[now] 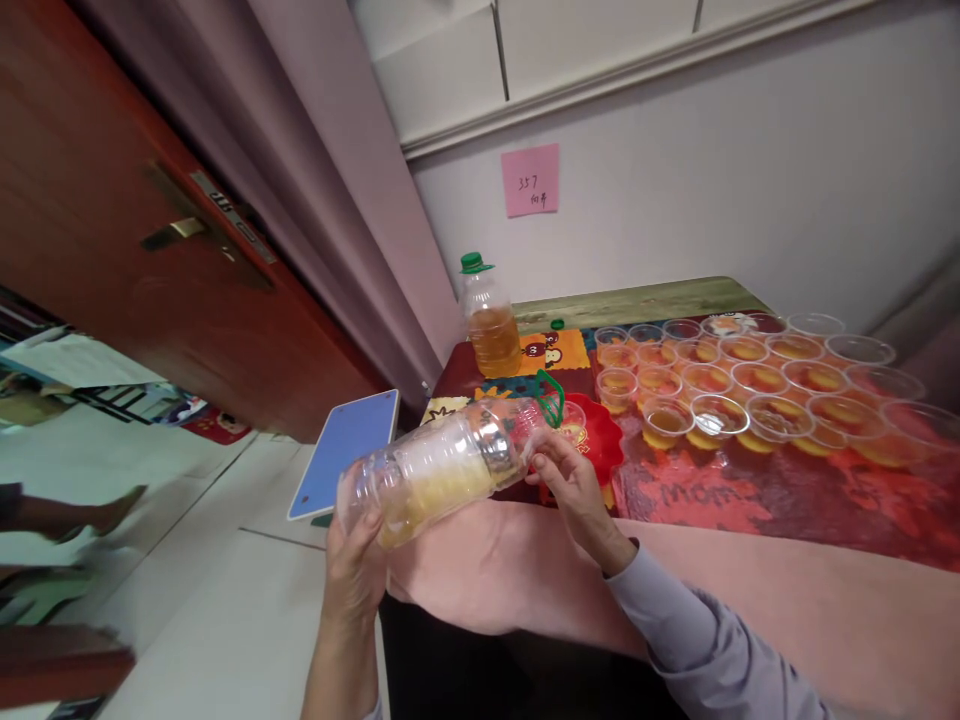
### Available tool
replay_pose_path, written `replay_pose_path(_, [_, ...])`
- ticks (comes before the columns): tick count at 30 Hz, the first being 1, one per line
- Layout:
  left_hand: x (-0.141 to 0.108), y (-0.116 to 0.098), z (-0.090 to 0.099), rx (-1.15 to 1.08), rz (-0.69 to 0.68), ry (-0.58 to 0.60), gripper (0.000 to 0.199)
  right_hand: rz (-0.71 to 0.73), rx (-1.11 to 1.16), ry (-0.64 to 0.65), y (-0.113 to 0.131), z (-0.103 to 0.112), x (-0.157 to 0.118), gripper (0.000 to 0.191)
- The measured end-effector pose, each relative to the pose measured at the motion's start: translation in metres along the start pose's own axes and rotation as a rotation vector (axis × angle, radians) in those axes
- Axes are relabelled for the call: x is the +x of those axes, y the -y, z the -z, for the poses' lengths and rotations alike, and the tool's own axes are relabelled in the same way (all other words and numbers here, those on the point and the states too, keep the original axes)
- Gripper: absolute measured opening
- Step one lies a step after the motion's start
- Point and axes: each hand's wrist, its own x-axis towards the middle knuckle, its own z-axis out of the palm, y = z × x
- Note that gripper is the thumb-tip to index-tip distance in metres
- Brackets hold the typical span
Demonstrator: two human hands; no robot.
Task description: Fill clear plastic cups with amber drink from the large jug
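Note:
A large clear bottle [442,470] with a little yellow liquid along its lower side lies tilted in the air, neck to the right. My left hand [354,560] is wrapped round its base end. Near the neck, beside the green handle ring [552,398], my right hand [574,490] pinches the clear plastic with thumb and fingers. Behind the neck sits a red scalloped tray [609,440] with a clear cup [573,422] on it. Several clear cups of orange-yellow liquid [667,420] stand in rows on the right of the table.
A second bottle [495,340] of amber liquid, green-capped, stands at the table's back left. Near it lies a green cap [557,324]. A blue board [345,455] is left of the table. Pink cloth [712,570] covers the front edge. Another person's foot [112,512] shows far left.

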Motion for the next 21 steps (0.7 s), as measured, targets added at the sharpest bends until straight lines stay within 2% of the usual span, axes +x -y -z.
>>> replay_pose_path(5, [-0.005, -0.002, -0.012, 0.036, 0.062, -0.034, 0.088, -0.017, 0.006, -0.06, 0.001, 0.004, 0.002, 0.038])
replay_pose_path(10, [-0.008, 0.001, -0.018, 0.015, 0.281, -0.172, 0.059, -0.048, 0.021, -0.083, 0.003, 0.006, 0.001, 0.054])
replay_pose_path(14, [-0.008, 0.002, -0.022, -0.016, 0.396, -0.217, 0.054, -0.051, 0.014, -0.155, 0.0, 0.008, 0.002, 0.051])
replay_pose_path(17, [-0.009, 0.002, -0.022, -0.025, 0.367, -0.217, 0.056, -0.043, 0.021, -0.186, -0.001, 0.009, 0.002, 0.049])
replay_pose_path(21, [-0.008, 0.0, -0.014, 0.002, 0.236, -0.156, 0.07, -0.039, 0.053, -0.084, -0.001, 0.005, 0.001, 0.05])
